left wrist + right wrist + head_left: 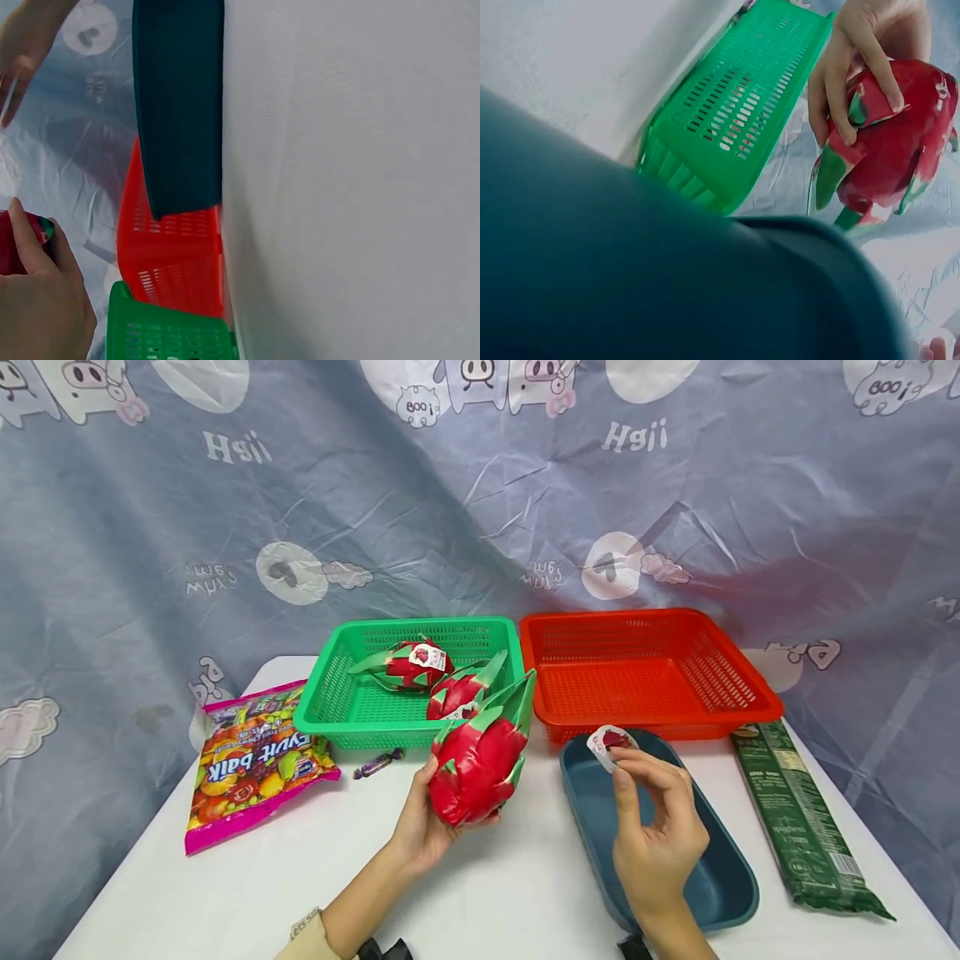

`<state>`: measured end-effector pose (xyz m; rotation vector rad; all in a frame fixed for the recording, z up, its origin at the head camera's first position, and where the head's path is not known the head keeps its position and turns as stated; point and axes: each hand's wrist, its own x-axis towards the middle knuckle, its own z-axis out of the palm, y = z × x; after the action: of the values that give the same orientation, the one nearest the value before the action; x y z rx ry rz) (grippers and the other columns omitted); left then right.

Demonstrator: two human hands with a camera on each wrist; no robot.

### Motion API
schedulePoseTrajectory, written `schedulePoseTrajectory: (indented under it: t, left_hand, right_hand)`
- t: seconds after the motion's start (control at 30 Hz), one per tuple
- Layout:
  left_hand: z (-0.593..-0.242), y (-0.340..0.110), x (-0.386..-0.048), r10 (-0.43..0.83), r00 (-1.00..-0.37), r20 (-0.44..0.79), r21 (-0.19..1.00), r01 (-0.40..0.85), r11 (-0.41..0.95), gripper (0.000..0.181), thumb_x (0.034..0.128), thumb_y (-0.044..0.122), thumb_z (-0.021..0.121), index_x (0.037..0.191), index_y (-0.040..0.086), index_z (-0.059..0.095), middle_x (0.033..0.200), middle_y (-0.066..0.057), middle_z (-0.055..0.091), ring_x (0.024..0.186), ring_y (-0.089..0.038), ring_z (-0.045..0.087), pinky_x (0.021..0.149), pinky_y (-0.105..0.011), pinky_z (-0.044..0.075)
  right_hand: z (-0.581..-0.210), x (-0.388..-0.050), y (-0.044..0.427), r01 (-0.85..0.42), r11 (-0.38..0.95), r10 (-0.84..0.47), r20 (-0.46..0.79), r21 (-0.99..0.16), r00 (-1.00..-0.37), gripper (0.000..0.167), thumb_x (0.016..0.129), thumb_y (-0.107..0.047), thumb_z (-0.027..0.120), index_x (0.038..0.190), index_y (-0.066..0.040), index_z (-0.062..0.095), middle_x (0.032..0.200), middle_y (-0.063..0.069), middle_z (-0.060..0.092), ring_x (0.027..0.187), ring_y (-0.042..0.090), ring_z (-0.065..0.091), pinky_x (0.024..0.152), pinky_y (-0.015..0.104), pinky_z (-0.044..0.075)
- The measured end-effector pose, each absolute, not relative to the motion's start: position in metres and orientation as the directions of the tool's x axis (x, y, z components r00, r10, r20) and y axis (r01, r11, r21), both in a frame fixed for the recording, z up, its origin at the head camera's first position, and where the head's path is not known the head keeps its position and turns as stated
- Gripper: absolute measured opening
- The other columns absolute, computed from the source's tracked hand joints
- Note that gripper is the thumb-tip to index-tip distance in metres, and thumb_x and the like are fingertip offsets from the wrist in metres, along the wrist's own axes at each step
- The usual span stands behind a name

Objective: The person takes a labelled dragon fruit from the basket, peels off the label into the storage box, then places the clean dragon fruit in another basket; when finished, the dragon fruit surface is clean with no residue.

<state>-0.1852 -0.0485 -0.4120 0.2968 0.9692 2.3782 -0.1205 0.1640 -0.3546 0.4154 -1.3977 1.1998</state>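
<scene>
In the head view my left hand [422, 827] grips a red dragon fruit [480, 768] from below, its green leaf tips pointing up and right. The right wrist view shows my left fingers [883, 64] curled round this dragon fruit [911, 142]. My right hand [663, 839] pinches a small white label [600, 745] with a dark red picture, above a teal tray [723, 893]. Two more dragon fruits lie in a green basket [352, 727]; one [411, 670] has a similar label facing up, the other [452, 695] is partly covered by the held fruit.
A red basket [607, 693] stands right of the green one, behind the teal tray. At the left lies a fruit candy bag [258, 764], with a small wrapped candy [378, 763] near it. A green spaghetti packet [806, 818] lies along the right edge. A printed curtain [450, 527] hangs behind.
</scene>
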Motion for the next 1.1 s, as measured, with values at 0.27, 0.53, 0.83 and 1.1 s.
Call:
schedulePoseTrajectory:
  t: [0.27, 0.53, 0.83, 1.1]
  left_hand:
    - [-0.408, -0.053, -0.188, 0.583, -0.812, 0.03, 0.664, -0.42, -0.618, 0.058, 0.0877, 0.047, 0.05, 0.136, 0.025, 0.026, 0.132, -0.007, 0.038, 0.119, -0.032, 0.044, 0.087, -0.045, 0.047]
    - [-0.397, -0.06, -0.189, 0.506, -0.854, 0.118, 0.793, -0.226, -0.566, 0.057, 0.0889, 0.027, 0.046, 0.139, 0.029, 0.018, 0.137, -0.011, 0.029, 0.127, -0.03, 0.032, 0.086, -0.053, 0.044]
    - [-0.399, -0.062, -0.192, 0.461, -0.88, 0.116, 0.823, -0.175, -0.541, 0.054, 0.0892, 0.022, 0.044, 0.138, 0.032, 0.022, 0.137, -0.01, 0.029, 0.125, -0.03, 0.034, 0.084, -0.05, 0.047]
    - [-0.403, -0.058, -0.192, 0.475, -0.872, 0.118, 0.815, -0.188, -0.549, 0.055, 0.0904, 0.023, 0.043, 0.139, 0.03, 0.02, 0.137, -0.009, 0.029, 0.123, -0.027, 0.038, 0.084, -0.046, 0.048]
  right_hand:
    - [-0.356, -0.099, 0.179, -0.627, 0.726, 0.275, 0.955, -0.283, -0.113, 0.021, 0.085, -0.015, 0.066, 0.085, 0.006, 0.071, 0.078, 0.019, 0.067, 0.079, 0.029, 0.056, 0.081, 0.017, 0.045]
    - [-0.374, -0.096, 0.252, -0.381, 0.883, 0.032, 0.847, -0.272, -0.531, 0.038, 0.094, -0.038, 0.05, 0.098, -0.008, 0.072, 0.088, 0.01, 0.066, 0.081, 0.02, 0.059, 0.081, 0.006, 0.037]
    - [-0.394, -0.122, 0.285, -0.467, 0.881, -0.282, 0.702, -0.081, -0.654, 0.053, 0.097, -0.048, 0.033, 0.095, -0.012, 0.072, 0.077, -0.003, 0.057, 0.065, 0.008, 0.051, 0.056, 0.02, 0.045]
    - [-0.427, -0.125, 0.28, -0.523, 0.849, -0.379, 0.603, -0.076, -0.702, 0.021, 0.076, -0.008, 0.072, 0.096, -0.011, 0.069, 0.084, -0.003, 0.064, 0.074, 0.009, 0.061, 0.062, 0.026, 0.052]
